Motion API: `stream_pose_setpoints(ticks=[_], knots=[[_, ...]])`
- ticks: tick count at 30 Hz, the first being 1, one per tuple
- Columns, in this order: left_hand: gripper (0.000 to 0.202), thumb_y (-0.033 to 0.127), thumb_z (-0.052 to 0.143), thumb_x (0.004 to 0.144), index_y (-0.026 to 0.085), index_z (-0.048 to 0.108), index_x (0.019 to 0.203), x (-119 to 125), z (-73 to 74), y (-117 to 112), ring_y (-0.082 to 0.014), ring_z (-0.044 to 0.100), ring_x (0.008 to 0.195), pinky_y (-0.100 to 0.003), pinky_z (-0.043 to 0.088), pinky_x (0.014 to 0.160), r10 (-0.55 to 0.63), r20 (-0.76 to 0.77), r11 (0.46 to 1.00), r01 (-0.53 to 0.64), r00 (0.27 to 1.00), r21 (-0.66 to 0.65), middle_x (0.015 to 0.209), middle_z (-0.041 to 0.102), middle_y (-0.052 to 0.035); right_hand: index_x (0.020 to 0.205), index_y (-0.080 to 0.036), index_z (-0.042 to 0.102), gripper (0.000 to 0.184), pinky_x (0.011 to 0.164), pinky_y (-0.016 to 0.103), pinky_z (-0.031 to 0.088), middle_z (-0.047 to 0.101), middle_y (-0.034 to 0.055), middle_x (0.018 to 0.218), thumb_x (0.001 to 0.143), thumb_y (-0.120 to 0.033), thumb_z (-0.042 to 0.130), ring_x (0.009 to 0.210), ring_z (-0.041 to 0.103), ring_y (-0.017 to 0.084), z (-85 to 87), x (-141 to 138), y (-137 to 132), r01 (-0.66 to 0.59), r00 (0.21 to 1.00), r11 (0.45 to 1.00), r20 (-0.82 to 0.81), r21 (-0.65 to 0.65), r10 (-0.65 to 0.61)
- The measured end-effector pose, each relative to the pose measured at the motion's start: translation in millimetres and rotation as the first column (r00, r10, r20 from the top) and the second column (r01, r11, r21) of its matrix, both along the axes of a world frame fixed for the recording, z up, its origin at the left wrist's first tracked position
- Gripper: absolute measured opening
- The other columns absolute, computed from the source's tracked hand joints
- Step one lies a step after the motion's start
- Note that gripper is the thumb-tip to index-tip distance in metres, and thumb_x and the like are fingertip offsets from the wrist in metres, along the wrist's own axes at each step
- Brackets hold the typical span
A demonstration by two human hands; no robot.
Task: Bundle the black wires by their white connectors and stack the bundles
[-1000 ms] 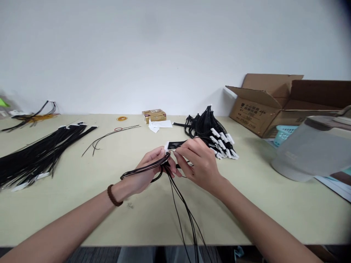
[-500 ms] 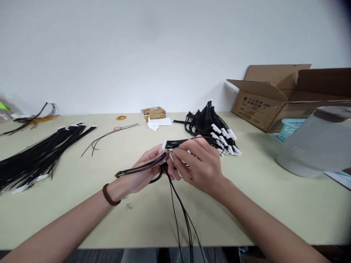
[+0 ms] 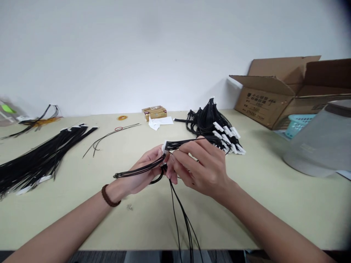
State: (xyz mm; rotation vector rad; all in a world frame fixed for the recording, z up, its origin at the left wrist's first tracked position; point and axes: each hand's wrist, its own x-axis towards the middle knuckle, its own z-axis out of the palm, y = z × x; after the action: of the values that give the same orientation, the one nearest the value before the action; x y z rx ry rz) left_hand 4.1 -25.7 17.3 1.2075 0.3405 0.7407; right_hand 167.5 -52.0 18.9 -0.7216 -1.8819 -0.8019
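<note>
My left hand (image 3: pixel 143 176) grips the connector (image 3: pixel 163 147); my right hand (image 3: pixel 205 168) pinches a wire (image 3: pixel 170 152) beside it, fingertips nearly together. The carton's (image 3: pixel 261 106) Chinese print is blurred.

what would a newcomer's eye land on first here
Probably the centre: the left hand holds a small white plastic connector trailing thin black wires, the right hand close beside it. Then the heap of black wire bundles with white connectors behind, and the open brown cardboard box at the right rear.
</note>
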Motion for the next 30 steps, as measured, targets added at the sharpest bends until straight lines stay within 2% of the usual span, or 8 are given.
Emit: stream_pose_setpoints(ticks=[7,14,21,30], knots=[[0.016,0.026,0.046,0.085,0.016,0.052,0.073,-1.9,-3.4,2.1,-0.0096,0.052,0.056,-0.026,0.047,0.061,0.006,-0.005,0.999,-0.006,1.0,0.032,0.065,0.055,0.0007,0.072,-0.017,0.055,0.009,0.055,0.025,0.038,0.055,-0.0006,0.065,0.079,-0.015,0.052,0.062,0.047,0.01,2.4,-0.4,0.3,0.008,1.0,1.0,0.015,0.022,-0.009],[0.026,0.029,0.036,0.089,0.015,0.052,0.074,-0.6,-1.5,1.3,-0.0094,0.055,0.058,-0.024,0.046,0.061,-0.011,0.0,0.998,0.011,1.0,0.067,0.064,0.056,0.0002,0.067,-0.017,0.055,0.011,0.055,0.024,0.038,0.055,-0.0014,0.062,0.077,-0.013,0.053,0.059,0.044,0.009,3.5,-0.6,0.6,0.014,1.0,1.0,0.01,0.017,-0.014],[0.025,0.03,0.036,0.089,0.014,0.049,0.076,-0.8,-0.9,1.1,-0.01,0.057,0.059,-0.025,0.046,0.062,-0.002,-0.016,0.996,0.003,1.0,0.085,0.066,0.056,0.0001,0.066,-0.018,0.056,0.011,0.056,0.024,0.037,0.055,-0.001,0.062,0.077,-0.014,0.054,0.059,0.045,0.01,3.2,0.4,1.1,0.01,1.0,1.0,0.029,-0.009,-0.01],[0.022,0.028,0.035,0.09,0.014,0.046,0.077,-1.7,-2.3,3.2,-0.0101,0.057,0.06,-0.024,0.045,0.061,0.068,-0.092,0.982,-0.051,0.993,0.18,0.066,0.057,-0.0005,0.064,-0.018,0.055,0.014,0.057,0.024,0.037,0.055,-0.0001,0.061,0.077,-0.013,0.053,0.059,0.045,0.01,3.9,0.3,1.0,0.009,1.0,1.0,0.02,-0.021,-0.008]])
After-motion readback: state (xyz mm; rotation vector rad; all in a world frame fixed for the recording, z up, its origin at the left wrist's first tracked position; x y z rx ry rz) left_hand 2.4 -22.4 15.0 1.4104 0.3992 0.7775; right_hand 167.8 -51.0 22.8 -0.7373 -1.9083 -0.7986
